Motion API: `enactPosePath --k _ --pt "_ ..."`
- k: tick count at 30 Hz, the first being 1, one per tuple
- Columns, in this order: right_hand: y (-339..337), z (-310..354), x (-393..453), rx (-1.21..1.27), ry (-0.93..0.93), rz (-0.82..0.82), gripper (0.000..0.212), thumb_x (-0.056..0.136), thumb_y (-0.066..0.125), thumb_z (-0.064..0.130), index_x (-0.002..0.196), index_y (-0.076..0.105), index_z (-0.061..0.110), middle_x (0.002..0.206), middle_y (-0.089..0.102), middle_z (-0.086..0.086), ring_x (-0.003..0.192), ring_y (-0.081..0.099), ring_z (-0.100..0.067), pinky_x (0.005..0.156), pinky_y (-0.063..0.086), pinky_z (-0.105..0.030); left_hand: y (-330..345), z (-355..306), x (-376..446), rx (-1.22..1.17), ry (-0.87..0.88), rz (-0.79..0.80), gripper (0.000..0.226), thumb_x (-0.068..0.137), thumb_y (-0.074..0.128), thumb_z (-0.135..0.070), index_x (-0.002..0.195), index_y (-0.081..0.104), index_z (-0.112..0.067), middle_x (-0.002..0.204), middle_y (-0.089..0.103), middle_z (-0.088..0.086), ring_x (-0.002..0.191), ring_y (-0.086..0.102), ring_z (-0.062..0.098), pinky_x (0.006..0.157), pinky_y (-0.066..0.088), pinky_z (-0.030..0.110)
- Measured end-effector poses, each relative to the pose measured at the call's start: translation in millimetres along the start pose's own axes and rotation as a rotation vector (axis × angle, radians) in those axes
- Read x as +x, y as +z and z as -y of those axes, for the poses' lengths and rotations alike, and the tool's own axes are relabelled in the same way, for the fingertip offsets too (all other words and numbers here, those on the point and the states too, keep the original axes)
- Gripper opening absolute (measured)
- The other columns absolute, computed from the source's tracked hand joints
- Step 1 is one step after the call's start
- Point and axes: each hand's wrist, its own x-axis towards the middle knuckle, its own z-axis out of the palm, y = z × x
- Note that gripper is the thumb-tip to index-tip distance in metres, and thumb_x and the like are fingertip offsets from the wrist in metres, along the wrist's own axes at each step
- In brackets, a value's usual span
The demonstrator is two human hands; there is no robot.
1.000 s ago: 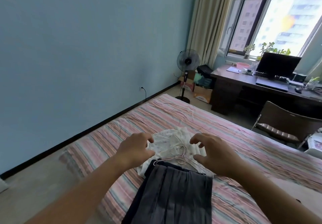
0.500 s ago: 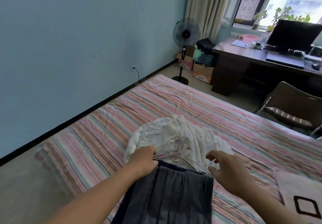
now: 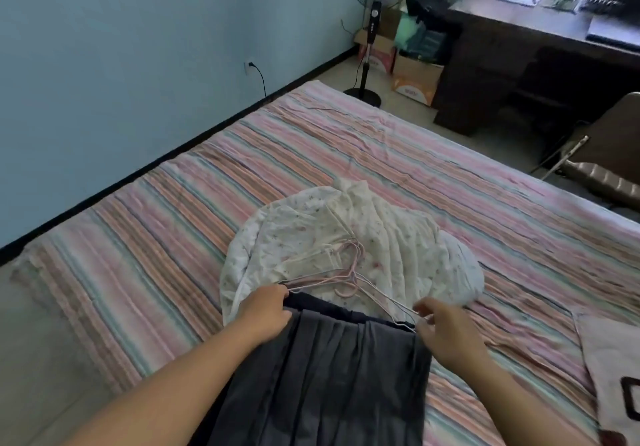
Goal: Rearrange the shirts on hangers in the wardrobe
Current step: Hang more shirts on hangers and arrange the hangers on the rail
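Note:
A dark grey pleated garment [image 3: 322, 373] lies on the striped bed [image 3: 381, 154], its top edge hung on thin wire hangers [image 3: 341, 277]. The pink and white hanger hooks lie on a crumpled white floral shirt [image 3: 311, 234] further up the bed. My left hand [image 3: 266, 312] grips the left end of the hangers together with the dark garment's corner. My right hand [image 3: 441, 331] pinches the right end of the hangers at the garment's other corner.
A light cloth with a black print [image 3: 613, 373] lies on the bed at the right. Beyond the bed stand a pedestal fan [image 3: 375, 5], cardboard boxes [image 3: 415, 81], a dark desk [image 3: 519, 40] and a chair [image 3: 609, 165]. A blue wall runs along the left.
Both hands have moved down from the white shirt to the hanger ends and taken hold there. The view has tilted down toward the bed.

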Motion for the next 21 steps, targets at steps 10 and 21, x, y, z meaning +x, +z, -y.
enactPosePath --k 10,21 --pt "90.4 -47.1 91.0 -0.137 0.026 0.161 0.064 0.088 0.062 0.022 0.148 0.04 0.022 0.146 0.05 -0.003 0.131 0.048 -0.025 0.104 0.042 -0.035 67.0 31.3 82.1 0.12 0.007 0.01 0.035 0.089 0.057 -0.015 0.124 0.053 -0.017 0.121 0.057 0.005 0.107 0.057 0.026 0.088 0.051 0.04" --pt "121.2 -54.3 122.5 -0.055 0.131 -0.035 0.007 0.094 0.059 0.015 0.095 0.065 0.015 0.099 0.068 -0.005 0.09 0.061 -0.027 0.078 0.05 -0.038 117.4 42.7 109.7 0.245 0.021 -0.113 0.061 0.09 0.064 -0.028 0.143 0.036 -0.022 0.133 0.048 0.005 0.121 0.045 0.025 0.095 0.042 0.034"
